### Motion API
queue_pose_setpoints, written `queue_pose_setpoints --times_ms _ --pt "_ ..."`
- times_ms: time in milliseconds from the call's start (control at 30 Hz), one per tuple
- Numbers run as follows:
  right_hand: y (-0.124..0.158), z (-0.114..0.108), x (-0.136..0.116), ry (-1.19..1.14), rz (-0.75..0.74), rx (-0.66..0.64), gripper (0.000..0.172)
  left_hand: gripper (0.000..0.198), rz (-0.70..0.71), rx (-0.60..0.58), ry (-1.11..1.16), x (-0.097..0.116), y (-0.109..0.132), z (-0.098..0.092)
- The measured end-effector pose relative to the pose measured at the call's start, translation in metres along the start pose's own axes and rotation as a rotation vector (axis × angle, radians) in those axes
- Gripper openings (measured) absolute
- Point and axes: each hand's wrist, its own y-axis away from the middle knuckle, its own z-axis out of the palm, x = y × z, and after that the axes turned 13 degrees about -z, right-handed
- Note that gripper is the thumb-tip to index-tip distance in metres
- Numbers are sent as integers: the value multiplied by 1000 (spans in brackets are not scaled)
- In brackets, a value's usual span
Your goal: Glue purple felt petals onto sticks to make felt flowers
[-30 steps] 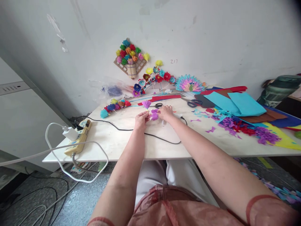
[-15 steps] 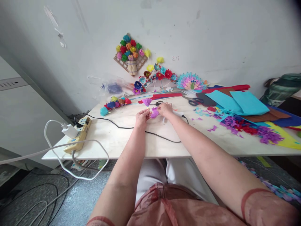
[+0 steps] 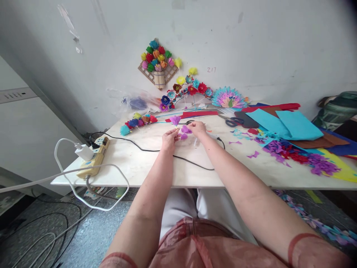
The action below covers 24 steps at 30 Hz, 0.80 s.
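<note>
On the worktop (image 3: pixel 195 175): purple paper flower (image 3: pixel 175 120), partly assembled

From the head view, I read the layout as follows. The pale worktop carries folded cyan sheets (image 3: pixel 298 124) at the right. At the back stands an arch of paper flowers (image 3: pixel 192 90); a cluster of multicoloured flowers (image 3: pixel 136 122) lies toward the left. I take both to be completed work.

Left hand (image 3: pixel 169 137): fingers narrowed, holding the purple paper flower upright from below, near the middle of the worktop. Right hand (image 3: pixel 198 128): fingertips pinched on a purple petal piece (image 3: pixel 186 129), just beside the flower. A second purple piece (image 3: pixel 183 136) sits close to the left fingers; I cannot tell whether it is held.

Progress, by my judgement: the flower head is formed in part; the piece at the right fingertips is not attached. Bow-shaped purple scraps (image 3: pixel 235 142) lie apart, farther right.
</note>
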Motion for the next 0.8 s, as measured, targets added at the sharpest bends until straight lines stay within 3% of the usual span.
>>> queue_pose_setpoints --times_ms 400,633,800 --pt "4 10 -7 -303 38 63 20 27 -11 -1 -37 -2 -2 2" --pt "3 10 -2 -207 17 44 23 26 -1 24 -24 -3 -4 0" --pt "3 5 2 -82 -26 3 34 25 -2 5 2 -2 -4 -1"
